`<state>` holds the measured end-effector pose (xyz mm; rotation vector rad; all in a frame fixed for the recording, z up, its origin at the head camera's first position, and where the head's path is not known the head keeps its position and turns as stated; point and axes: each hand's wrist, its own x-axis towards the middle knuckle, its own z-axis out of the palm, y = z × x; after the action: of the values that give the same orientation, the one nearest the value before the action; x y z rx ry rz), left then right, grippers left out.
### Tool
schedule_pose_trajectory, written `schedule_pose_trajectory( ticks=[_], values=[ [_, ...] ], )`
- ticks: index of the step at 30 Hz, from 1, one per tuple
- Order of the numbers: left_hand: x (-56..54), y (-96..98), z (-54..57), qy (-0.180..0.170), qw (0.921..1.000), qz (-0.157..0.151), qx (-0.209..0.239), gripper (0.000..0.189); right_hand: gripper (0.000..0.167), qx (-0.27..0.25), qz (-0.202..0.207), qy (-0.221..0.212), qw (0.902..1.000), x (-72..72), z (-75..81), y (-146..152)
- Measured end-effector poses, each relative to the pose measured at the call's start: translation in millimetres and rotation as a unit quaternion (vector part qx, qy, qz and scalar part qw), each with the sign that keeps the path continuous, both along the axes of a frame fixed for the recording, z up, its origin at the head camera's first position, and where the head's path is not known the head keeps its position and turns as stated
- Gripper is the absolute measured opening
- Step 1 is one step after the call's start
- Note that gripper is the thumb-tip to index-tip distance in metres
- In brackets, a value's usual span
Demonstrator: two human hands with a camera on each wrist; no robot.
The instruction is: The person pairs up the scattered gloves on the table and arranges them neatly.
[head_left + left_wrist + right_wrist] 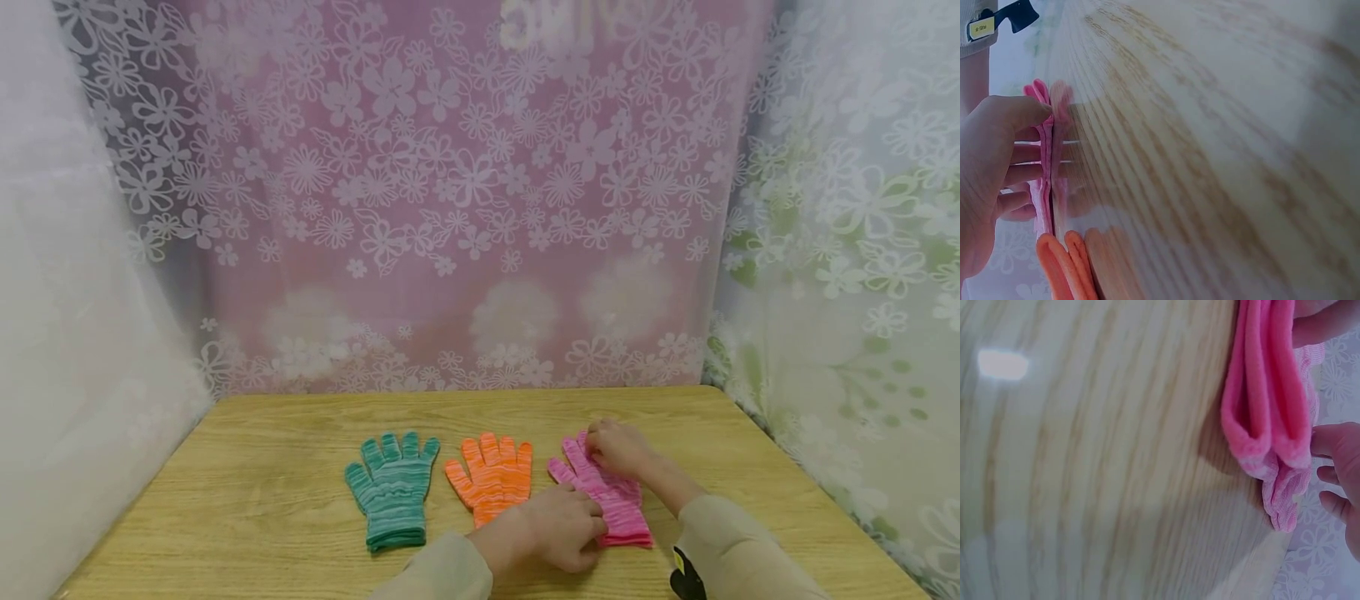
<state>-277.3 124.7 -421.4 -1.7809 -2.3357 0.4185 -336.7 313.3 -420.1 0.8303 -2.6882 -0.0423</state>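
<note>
A pair of pink knit gloves [617, 505] lies stacked flat, fingers pointing away, at the right of a row on the table. My left hand [558, 527] rests over its left edge near the cuff, and its extended fingers lie across the pink knit in the left wrist view. At the far end, my right hand [621, 448] touches the glove fingers, partly covering them. Two open cuff layers [1266, 419] show in the right wrist view. Orange gloves [491, 475] lie in the middle, their cuff hidden behind my left hand and forearm. Green gloves [393, 492] are at the left.
The wooden table [247, 475] carries all the gloves. A pink-looking flowered curtain [465, 208] hangs behind its far edge, with pale curtains at the left and right sides. A black strap with a yellow label [684, 575] is at my right sleeve.
</note>
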Motion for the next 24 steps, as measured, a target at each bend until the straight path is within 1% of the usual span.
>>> schedule_pose_trajectory(
  ticks=[4,7,12,18,24],
  values=[
    [-1.1,0.1,-1.0,-0.003,1.0000,0.001,0.002,0.021,0.016,0.000,0.006,0.005,1.0000,-1.4,-0.8,0.9],
    [-1.4,0.3,-1.1,-0.006,1.0000,0.001,0.000,0.022,0.015,0.000,0.009,-0.002,1.0000,-2.4,-0.8,1.1],
    [-0.2,0.6,-0.2,-0.008,1.0000,-0.001,-0.006,0.022,0.012,-0.007,-0.001,-0.016,0.9999,-3.5,-3.4,2.8],
    [1.0,0.2,2.0,-0.006,1.0000,0.000,-0.004,0.022,0.008,-0.008,-0.007,0.003,0.9999,-4.3,-5.2,4.6],
    [-0.2,-0.6,0.9,0.002,1.0000,0.000,-0.003,0.024,0.008,-0.008,-0.022,-0.004,0.9997,-4.7,-4.7,5.4]
  ],
)
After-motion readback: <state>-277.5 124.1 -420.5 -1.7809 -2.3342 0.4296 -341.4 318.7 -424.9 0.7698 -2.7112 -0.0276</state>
